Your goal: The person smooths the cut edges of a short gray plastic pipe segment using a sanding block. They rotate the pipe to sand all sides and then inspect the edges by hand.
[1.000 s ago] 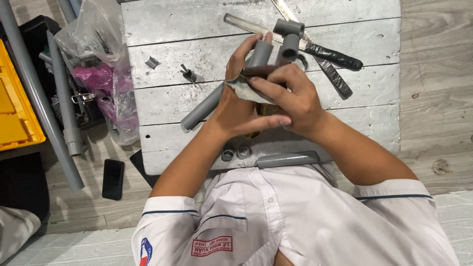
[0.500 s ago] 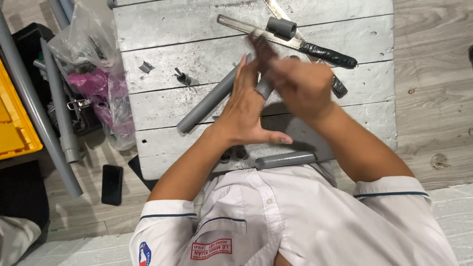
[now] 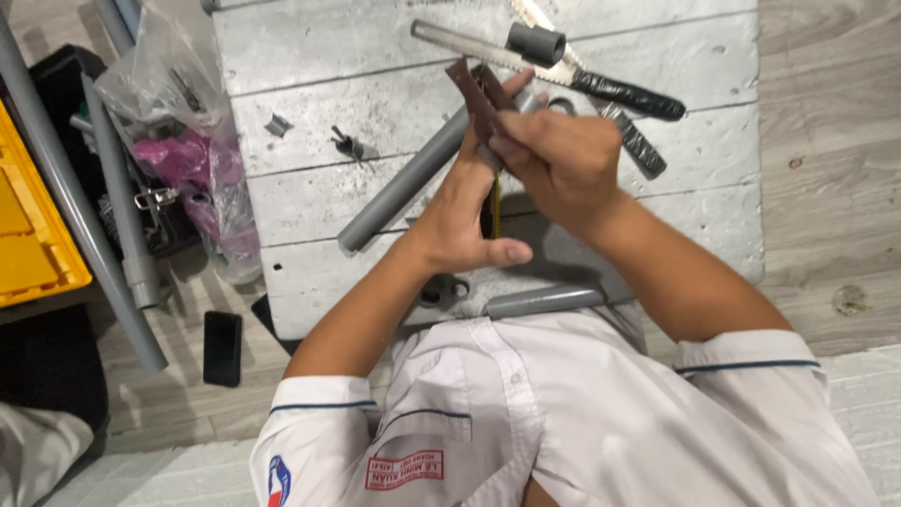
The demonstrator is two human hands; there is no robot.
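My left hand (image 3: 462,218) grips a long grey plastic pipe (image 3: 399,188) that slants from the table's middle up to the hands. My right hand (image 3: 563,160) pinches a brown strip of sandpaper (image 3: 472,89) folded around the pipe's upper end, which the fingers mostly hide. Both hands are held together over a whitewashed plank table (image 3: 310,56).
A saw (image 3: 469,49) with a black handle lies at the back with a dark grey fitting (image 3: 537,44) on its blade. A short grey pipe (image 3: 544,300) and rings (image 3: 441,291) lie near me. Left: plastic bag (image 3: 178,113), long pipes (image 3: 56,188), yellow box (image 3: 28,235), phone (image 3: 222,347).
My right hand has shifted along the pipe's end with the sandpaper, which now sticks up above the fingers. My left hand still holds the pipe.
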